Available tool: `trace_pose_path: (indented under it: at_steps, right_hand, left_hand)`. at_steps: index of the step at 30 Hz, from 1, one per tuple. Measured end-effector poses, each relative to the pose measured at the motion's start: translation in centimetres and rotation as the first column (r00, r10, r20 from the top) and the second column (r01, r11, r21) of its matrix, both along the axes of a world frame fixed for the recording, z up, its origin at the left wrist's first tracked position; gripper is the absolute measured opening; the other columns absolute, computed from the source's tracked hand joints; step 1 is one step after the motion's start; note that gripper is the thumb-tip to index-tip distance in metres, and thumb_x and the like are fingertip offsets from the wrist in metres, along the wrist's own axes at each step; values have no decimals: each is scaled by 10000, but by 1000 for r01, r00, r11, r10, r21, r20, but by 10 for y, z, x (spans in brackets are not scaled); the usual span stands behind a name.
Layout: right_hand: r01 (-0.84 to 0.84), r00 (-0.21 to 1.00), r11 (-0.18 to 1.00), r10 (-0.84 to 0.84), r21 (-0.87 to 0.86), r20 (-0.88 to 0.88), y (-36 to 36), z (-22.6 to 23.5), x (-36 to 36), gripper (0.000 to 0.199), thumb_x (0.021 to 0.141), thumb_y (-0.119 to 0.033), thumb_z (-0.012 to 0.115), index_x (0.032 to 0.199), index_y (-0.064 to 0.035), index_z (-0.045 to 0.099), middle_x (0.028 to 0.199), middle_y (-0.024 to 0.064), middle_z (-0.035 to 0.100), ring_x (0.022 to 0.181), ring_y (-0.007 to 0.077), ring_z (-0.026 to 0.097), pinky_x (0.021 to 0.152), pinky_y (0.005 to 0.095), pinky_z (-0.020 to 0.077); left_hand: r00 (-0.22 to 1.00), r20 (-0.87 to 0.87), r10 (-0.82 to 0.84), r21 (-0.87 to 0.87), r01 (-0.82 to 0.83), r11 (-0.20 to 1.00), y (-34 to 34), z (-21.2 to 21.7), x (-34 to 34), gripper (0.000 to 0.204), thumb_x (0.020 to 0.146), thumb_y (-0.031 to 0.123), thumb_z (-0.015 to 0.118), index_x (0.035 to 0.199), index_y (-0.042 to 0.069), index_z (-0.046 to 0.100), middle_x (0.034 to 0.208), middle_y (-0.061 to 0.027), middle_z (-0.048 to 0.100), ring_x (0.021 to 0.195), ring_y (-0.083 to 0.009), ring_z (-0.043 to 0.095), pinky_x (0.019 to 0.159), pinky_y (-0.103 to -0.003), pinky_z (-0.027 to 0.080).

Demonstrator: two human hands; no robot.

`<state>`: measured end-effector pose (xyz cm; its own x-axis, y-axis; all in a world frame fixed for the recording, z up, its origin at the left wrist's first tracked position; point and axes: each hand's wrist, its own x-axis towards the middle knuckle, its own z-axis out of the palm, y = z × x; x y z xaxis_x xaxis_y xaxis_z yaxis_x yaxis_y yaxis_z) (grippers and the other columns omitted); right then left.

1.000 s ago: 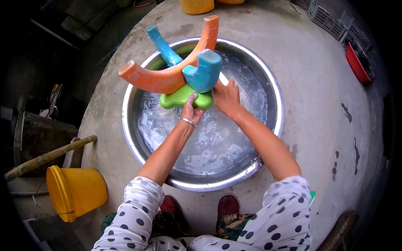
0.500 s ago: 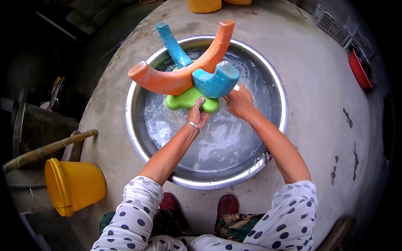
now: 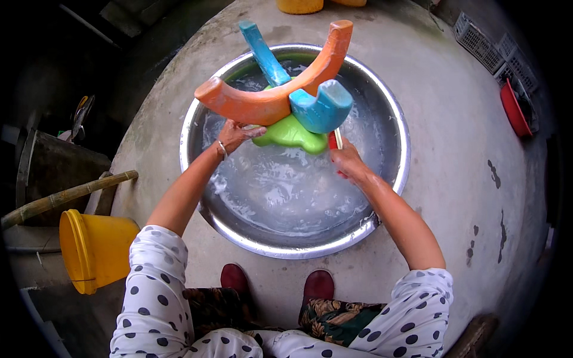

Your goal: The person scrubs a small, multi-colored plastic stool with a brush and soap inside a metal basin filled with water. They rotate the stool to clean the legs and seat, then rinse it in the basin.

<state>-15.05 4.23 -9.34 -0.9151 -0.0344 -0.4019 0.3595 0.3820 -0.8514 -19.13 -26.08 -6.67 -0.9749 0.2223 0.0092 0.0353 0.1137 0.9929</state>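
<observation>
An upside-down plastic stool [image 3: 289, 132] with a green seat, a curved orange leg piece and blue leg pieces stands tilted in a wide metal basin [image 3: 403, 152] of cloudy, sudsy water. My left hand [image 3: 236, 135] grips the stool's left side, below the orange leg; its thumb lies against the green seat and some fingers are hidden. Closed around a small red and white brush [image 3: 335, 139], my right hand [image 3: 348, 160] is beside the green seat's right end, under the near blue leg. Whether the brush touches the stool I cannot tell.
A yellow bucket [image 3: 104, 246] lies tipped on the left, near a bamboo pole [image 3: 71, 196]. Grey plastic crates [image 3: 480, 48] and a red basin [image 3: 514, 108] are at the far right. Yellow containers [image 3: 299, 5] stand at the back of the concrete floor.
My left hand has shifted left from the front of the green seat to the stool's left side. My right hand has lowered slightly, and the brush shows more.
</observation>
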Motion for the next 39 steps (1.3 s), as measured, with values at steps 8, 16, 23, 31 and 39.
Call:
trace_pose_path:
  at_steps: [8,16,23,31,39]
  right_hand:
    - [64,997,958,-49,279,-60,17,-29,-21,437,783,-194,517,1141,54,476,1052,224,583,1014,348,544,891,394,398]
    - [75,997,921,-65,381,-41,-40,53,47,580,793,-160,488,1337,-114,292,1416,130,277,1123,509,395,956,515,335]
    - [-244,866,729,460,640,-194,-51,52,48,590,799,-88,462,1355,-57,269,1446,124,236,937,407,429,735,500,411]
    - [-169,761,578,591,798,-267,-59,39,43,609,802,-61,442,1382,-62,258,1458,70,274,892,390,465,685,473,466]
    - [-53,819,603,482,796,-311,-23,24,27,660,791,-27,470,1404,-77,229,1485,93,199,880,384,463,667,484,464]
  left_hand:
    - [925,-343,-166,-229,89,969,63,15,-5,755,657,162,760,1316,71,403,1269,-82,499,1135,-210,500,1015,-323,352]
    - [927,-352,127,-32,-148,988,104,21,16,723,619,8,635,1299,64,395,1191,-84,520,1112,-240,500,992,-330,358]
    - [795,-560,-231,-381,0,924,108,41,29,667,592,141,733,1193,35,465,1036,-117,564,1015,-266,537,892,-322,407]
    - [837,-526,155,-118,-252,961,101,45,32,510,600,60,697,1079,39,522,951,-70,600,860,-204,592,790,-315,469]
    - [804,-536,257,-33,-324,946,102,47,39,434,641,57,699,1046,50,546,957,-45,600,888,-183,585,828,-312,455]
